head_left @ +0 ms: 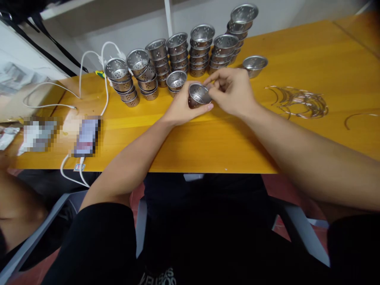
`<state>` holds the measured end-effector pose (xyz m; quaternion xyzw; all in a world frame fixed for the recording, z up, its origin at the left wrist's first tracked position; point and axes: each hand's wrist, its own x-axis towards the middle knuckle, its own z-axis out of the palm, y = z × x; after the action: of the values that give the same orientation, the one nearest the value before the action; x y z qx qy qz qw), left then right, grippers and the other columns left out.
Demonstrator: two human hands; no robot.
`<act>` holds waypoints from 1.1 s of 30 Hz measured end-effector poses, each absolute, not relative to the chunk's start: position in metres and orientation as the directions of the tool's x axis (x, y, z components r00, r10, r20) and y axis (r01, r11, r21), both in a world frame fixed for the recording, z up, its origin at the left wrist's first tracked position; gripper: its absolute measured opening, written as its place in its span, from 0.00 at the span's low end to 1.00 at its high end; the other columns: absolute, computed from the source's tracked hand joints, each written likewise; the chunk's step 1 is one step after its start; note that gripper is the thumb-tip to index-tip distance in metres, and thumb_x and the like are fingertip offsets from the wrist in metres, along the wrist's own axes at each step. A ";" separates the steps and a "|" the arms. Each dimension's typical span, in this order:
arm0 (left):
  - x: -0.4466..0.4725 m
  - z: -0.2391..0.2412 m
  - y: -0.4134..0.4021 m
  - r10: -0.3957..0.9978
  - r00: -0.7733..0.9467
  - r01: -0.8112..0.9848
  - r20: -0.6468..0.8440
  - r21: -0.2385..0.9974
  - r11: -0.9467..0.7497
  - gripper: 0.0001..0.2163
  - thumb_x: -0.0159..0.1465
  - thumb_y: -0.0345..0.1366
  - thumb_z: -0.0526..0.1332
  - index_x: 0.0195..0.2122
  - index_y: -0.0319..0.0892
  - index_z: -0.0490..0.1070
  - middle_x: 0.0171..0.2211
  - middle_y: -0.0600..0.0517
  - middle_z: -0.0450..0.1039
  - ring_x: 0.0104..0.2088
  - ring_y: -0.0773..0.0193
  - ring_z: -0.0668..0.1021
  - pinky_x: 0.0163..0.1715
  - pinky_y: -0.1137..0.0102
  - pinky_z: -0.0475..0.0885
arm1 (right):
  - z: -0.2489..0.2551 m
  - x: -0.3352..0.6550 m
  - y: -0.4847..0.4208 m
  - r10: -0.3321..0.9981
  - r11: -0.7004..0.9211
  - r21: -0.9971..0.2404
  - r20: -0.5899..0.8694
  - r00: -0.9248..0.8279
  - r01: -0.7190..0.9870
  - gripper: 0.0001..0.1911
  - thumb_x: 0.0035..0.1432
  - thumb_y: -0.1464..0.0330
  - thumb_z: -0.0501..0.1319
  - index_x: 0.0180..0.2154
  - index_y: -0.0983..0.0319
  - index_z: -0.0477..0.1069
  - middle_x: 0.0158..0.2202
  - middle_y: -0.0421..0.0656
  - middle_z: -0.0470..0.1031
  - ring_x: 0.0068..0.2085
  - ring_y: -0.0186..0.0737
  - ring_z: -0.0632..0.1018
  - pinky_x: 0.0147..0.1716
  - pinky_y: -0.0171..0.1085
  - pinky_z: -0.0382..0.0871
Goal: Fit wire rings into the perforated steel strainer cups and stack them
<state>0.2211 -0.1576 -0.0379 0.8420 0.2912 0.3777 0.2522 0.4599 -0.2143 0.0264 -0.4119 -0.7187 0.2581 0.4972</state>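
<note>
My left hand (181, 107) is wrapped around a small perforated metal cup (198, 95), which is tilted with its opening towards me. At the cup's right rim, the fingers of my right hand (230, 92) are pinched together. Whatever sits between those fingertips is too small to make out. Just behind my left hand stands another perforated cup (177, 80). A single cup (255, 65) rests on the table beyond my right hand. To the right of that hand lies a loose pile of thin curved metal wires (305, 103).
Stacks of perforated cups (202, 49) line the back of the wooden table (190, 148). One separate curved wire (347, 120) is at the far right. On the left are a phone (87, 136), white cables (107, 91) and plastic packets (8, 137). Another person's arm (20, 206) shows at lower left.
</note>
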 end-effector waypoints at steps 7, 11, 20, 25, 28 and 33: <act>0.214 -0.037 -0.152 0.675 0.584 0.238 0.450 0.700 -0.673 0.47 0.74 0.79 0.69 0.76 0.45 0.67 0.67 0.40 0.81 0.69 0.46 0.87 0.78 0.42 0.81 | 0.048 0.479 -0.224 0.849 0.435 -0.887 0.346 -0.400 0.156 0.36 0.57 0.30 0.89 0.42 0.50 0.85 0.29 0.41 0.77 0.32 0.46 0.76 0.33 0.47 0.77; 0.216 -0.045 -0.145 0.628 0.597 0.226 0.500 0.646 -0.729 0.54 0.69 0.82 0.71 0.80 0.45 0.63 0.72 0.38 0.78 0.74 0.44 0.85 0.81 0.41 0.79 | 0.045 0.475 -0.221 0.823 0.476 -0.875 0.407 -0.396 0.088 0.42 0.52 0.24 0.87 0.39 0.52 0.83 0.28 0.40 0.76 0.28 0.42 0.71 0.29 0.45 0.68; 0.222 -0.053 -0.137 0.600 0.590 0.256 0.540 0.580 -0.773 0.50 0.74 0.83 0.63 0.80 0.47 0.61 0.71 0.40 0.77 0.73 0.45 0.86 0.81 0.40 0.79 | 0.041 0.464 -0.221 0.876 0.456 -0.871 0.403 -0.264 0.182 0.44 0.48 0.20 0.85 0.36 0.49 0.79 0.31 0.43 0.81 0.27 0.45 0.71 0.27 0.51 0.68; 0.221 -0.049 -0.139 0.604 0.602 0.289 0.522 0.563 -0.774 0.49 0.77 0.80 0.62 0.82 0.46 0.60 0.71 0.39 0.77 0.77 0.41 0.83 0.86 0.36 0.73 | 0.040 0.460 -0.221 0.875 0.466 -0.859 0.414 -0.249 0.210 0.48 0.43 0.16 0.82 0.34 0.50 0.77 0.29 0.43 0.78 0.29 0.46 0.72 0.29 0.51 0.71; 0.220 -0.050 -0.137 0.604 0.602 0.295 0.521 0.558 -0.776 0.49 0.77 0.81 0.62 0.82 0.47 0.61 0.70 0.41 0.78 0.76 0.42 0.84 0.85 0.37 0.73 | 0.040 0.458 -0.222 0.870 0.475 -0.856 0.422 -0.257 0.202 0.44 0.47 0.19 0.84 0.34 0.49 0.78 0.31 0.44 0.79 0.32 0.47 0.73 0.31 0.51 0.72; 0.220 -0.050 -0.138 0.601 0.579 0.275 0.551 0.562 -0.780 0.52 0.72 0.85 0.64 0.78 0.47 0.64 0.69 0.42 0.79 0.72 0.44 0.87 0.82 0.39 0.79 | 0.040 0.456 -0.223 0.857 0.496 -0.852 0.448 -0.256 0.169 0.42 0.50 0.21 0.84 0.33 0.49 0.78 0.31 0.45 0.78 0.32 0.47 0.71 0.34 0.53 0.71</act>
<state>0.2203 -0.1378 -0.0496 0.8626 0.2537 0.3820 0.2136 0.4564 -0.2232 0.0396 -0.3604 -0.7113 0.3496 0.4919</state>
